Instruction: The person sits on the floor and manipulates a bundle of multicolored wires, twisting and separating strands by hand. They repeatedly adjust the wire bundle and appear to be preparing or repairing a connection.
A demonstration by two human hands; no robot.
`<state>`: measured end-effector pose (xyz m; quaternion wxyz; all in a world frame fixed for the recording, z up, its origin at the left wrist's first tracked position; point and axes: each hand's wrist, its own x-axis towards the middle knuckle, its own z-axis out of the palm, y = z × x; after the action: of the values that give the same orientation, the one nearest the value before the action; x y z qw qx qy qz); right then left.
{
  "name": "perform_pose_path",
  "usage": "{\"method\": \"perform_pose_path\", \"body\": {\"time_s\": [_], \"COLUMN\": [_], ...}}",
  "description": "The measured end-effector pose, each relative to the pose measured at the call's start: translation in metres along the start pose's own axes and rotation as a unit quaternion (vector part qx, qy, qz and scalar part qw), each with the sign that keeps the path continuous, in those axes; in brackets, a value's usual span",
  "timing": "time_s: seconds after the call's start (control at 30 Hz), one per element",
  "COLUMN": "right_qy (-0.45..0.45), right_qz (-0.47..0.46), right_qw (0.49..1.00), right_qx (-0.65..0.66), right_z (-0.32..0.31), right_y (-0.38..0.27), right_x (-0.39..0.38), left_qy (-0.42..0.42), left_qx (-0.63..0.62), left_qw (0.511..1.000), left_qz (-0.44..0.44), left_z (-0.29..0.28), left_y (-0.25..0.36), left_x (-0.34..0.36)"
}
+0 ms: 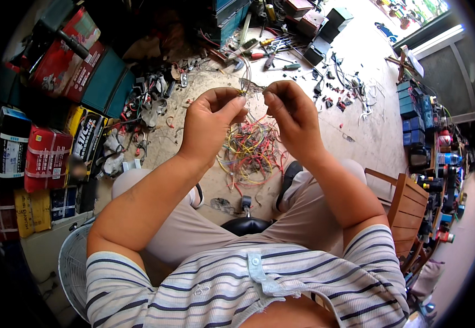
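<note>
- Thin bundle of wire strands, held up between both hands, above the floor and level with the fingertips; strands fan out frayed at the top.
- Left hand: fingers curled, thumb and forefinger pinching the left end of the strands.
- Right hand: likewise pinched on the right end, knuckles toward the camera. The two hands sit just beside each other, fingertips nearly meeting.
- Directly below the hands: a loose tangle of coloured wires, yellow, red, green, lying on the floor between the person's knees.
- Person seated; beige trousers, striped shirt, a dark shoe beside the tangle. A black seat edge shows between the legs.
- Surface: bare concrete floor, pale, dusty, sunlit on the right, littered with offcuts and small black parts.
- Far side of floor: scattered hand tools, including a green-handled screwdriver and a red-handled one.
- Left wall: stacked boxed car batteries, red, yellow and black cartons; more cable scrap at their foot.
- Lower left: a white fan grille.
- Right: a wooden chair, then a row of blue boxes and mixed small goods along the edge.
- Upper right: open doorway, bright outdoors.
</note>
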<state>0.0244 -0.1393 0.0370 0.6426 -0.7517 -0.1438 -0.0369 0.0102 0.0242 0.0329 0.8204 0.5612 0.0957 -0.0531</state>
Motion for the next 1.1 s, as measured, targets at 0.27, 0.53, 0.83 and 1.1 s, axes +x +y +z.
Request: {"method": "perform_pose_path", "body": {"time_s": [0.27, 0.53, 0.83, 1.1], "right_qy": [-0.064, 0.049, 0.021, -0.133], "right_qz": [0.196, 0.261, 0.301, 0.224], "right_qw": [0.973, 0.921, 0.889, 0.948], "right_qx": [0.101, 0.286, 0.344, 0.185], "right_z": [-0.016, -0.017, -0.002, -0.019], "right_y": [0.005, 0.011, 0.012, -0.010], "right_x": [0.009, 0.012, 0.006, -0.001], "left_qy": [-0.095, -0.024, -0.034, -0.058], "left_qx": [0.065, -0.135, -0.070, 0.136], "left_qw": [0.990, 0.986, 0.993, 0.988], "left_qz": [-0.080, -0.094, -0.086, -0.048], "left_z": [-0.005, -0.010, 0.009, -0.011], "left_y": [0.003, -0.001, -0.011, -0.012], "left_x": [0.003, 0.013, 0.016, 0.024]}}
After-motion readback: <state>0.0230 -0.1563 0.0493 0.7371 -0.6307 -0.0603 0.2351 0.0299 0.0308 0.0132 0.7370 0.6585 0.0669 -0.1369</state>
